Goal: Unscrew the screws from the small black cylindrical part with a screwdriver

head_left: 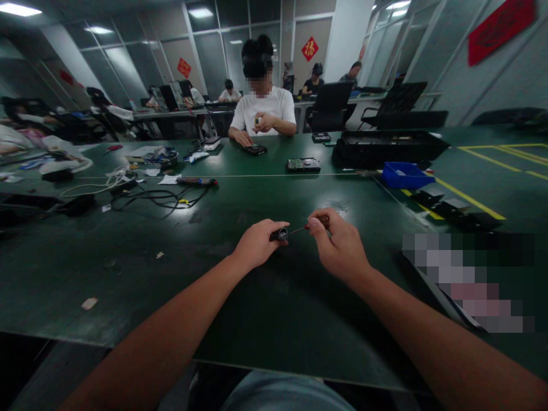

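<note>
My left hand (257, 244) is closed around a small dark cylindrical part (279, 234) just above the green table (257, 311). The part's open end faces right, toward my other hand; its exact kind is too small to make out. A screwdriver (298, 230) is gripped in my right hand (341, 244), fingers wrapped about its reddish-brown handle. Its thin shaft points left and the tip reaches the part's open end. Whether the tip touches a screw there is not visible.
A hard drive (303, 165), a black tray (385, 149), a blue bin (406, 175) and black blocks (454, 208) sit beyond my hands. Left lie a pen-shaped tool (194, 181) and cables (158, 197). A co-worker (263, 108) handles another drive (256, 149). A pixelated object (462, 285) is right.
</note>
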